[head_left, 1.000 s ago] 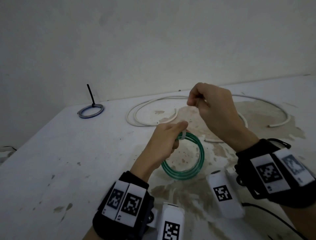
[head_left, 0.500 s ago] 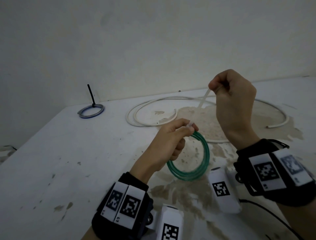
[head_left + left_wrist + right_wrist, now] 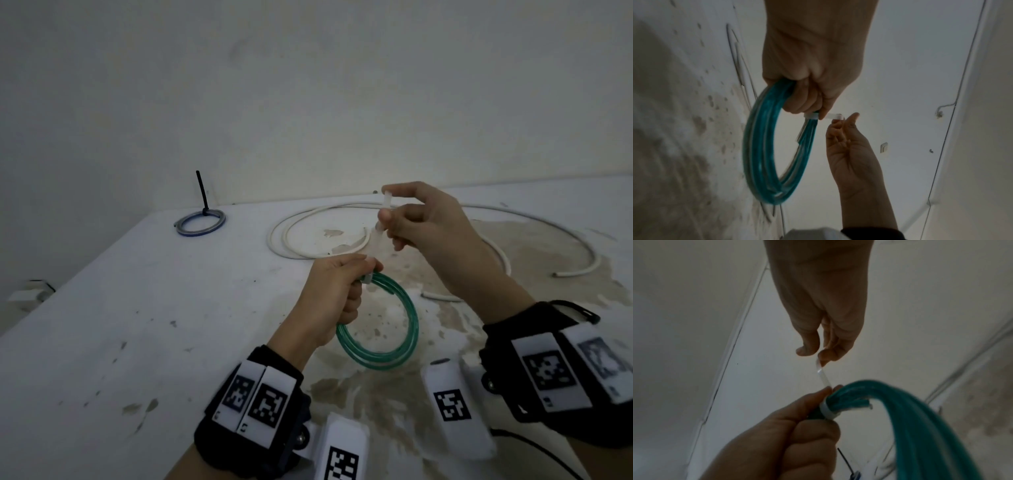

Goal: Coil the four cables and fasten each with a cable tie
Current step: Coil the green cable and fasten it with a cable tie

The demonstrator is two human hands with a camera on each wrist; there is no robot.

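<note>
My left hand grips the top of a coiled green cable, held above the table; the coil hangs below the fist. A white cable tie is wrapped around the bundle beside my left fingers. Its translucent tail rises up and to the right. My right hand holds that tail between thumb and fingers, and the tail spans the gap between both hands. In the left wrist view the tie's tail meets the right hand.
A blue coil with an upright black tie lies at the table's back left. Loose white cables sprawl across the back and right. The table is white with brown stains. A wall stands close behind.
My right hand pulled the tie's tail up and away to the right, then came back down closer to the left hand. The left hand kept hold of the green coil.
</note>
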